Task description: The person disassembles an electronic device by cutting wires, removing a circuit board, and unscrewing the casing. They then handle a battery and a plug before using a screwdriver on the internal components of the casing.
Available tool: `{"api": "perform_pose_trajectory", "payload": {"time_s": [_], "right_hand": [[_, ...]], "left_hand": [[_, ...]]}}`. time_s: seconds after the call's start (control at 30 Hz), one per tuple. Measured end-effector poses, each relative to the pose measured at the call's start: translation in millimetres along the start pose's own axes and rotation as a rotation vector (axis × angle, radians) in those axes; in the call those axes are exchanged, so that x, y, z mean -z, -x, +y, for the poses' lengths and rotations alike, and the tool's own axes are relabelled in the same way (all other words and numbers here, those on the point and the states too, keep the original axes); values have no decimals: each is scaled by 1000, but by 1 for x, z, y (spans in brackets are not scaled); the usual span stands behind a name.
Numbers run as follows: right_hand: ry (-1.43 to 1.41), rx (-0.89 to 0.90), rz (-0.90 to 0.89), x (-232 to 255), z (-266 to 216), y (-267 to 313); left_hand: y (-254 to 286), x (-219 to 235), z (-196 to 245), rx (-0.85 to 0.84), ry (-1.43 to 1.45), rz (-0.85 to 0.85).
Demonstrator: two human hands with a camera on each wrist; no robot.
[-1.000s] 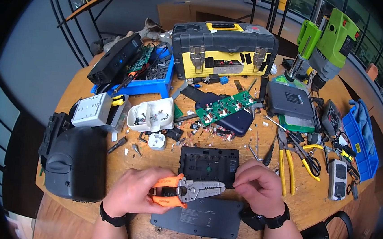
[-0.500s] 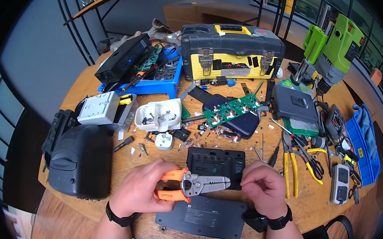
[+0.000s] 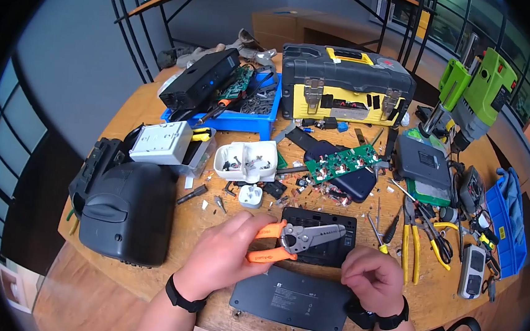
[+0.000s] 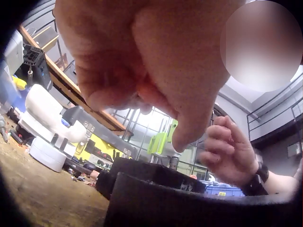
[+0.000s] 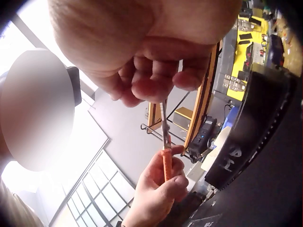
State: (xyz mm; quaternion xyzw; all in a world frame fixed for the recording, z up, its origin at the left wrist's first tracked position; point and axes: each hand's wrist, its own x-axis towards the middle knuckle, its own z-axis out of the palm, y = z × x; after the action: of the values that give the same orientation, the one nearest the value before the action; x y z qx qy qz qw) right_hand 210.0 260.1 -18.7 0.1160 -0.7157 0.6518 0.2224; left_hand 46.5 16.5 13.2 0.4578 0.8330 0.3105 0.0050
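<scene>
An orange-handled wire stripper (image 3: pixel 312 238) is gripped by my left hand (image 3: pixel 219 252), its grey jaws pointing right, slightly parted. Below the jaws lies a black open housing (image 3: pixel 349 233), partly covered by the tool. Nearer me is a dark cover with a printed label (image 3: pixel 292 299). My right hand (image 3: pixel 375 281) hovers by the right end of both, fingers curled and thumb against the index finger; no object shows between them. In the right wrist view the stripper (image 5: pixel 166 163) rises from the left hand (image 5: pixel 154 194) toward the right hand's curled fingers (image 5: pixel 151 87).
Behind are a white tray of small parts (image 3: pixel 245 173), a green circuit board (image 3: pixel 343 162) and a yellow-black toolbox (image 3: pixel 346 81). A black case (image 3: pixel 127 217) stands left. Yellow-handled pliers (image 3: pixel 415 252) and a green drill (image 3: pixel 486 89) are right. Scraps litter the middle.
The head view has shifted, so the table appears farther right and lower. My left hand has raised the stripper slightly relative to the housing, and the right hand is farther from its tip.
</scene>
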Motion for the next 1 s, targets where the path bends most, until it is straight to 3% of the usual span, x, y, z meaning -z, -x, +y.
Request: {"api": "perform_pose_trajectory", "payload": {"time_s": [0.17,0.23,0.43,0.53,0.63,1.0], "right_hand": [[175,89,-40,2,-8,-5],[374,224,74,1,-11,-8],[607,190,-51,-4,-21,-17],[658,74,-177,-4,-22,-19],[681,27,-186,-5,-20,-19],[727,62,-349,-7,-27,-21]], "left_hand": [[-2,-1,0,-155,-184,42],[-2,2,3,-187,-208,-9],[-2,-3,-2,-281,-201,-63],[-1,-3,-2,-301,-184,-66],[1,-3,0,-320,-183,-65],[2,-6,-3,-380,-149,-87]]}}
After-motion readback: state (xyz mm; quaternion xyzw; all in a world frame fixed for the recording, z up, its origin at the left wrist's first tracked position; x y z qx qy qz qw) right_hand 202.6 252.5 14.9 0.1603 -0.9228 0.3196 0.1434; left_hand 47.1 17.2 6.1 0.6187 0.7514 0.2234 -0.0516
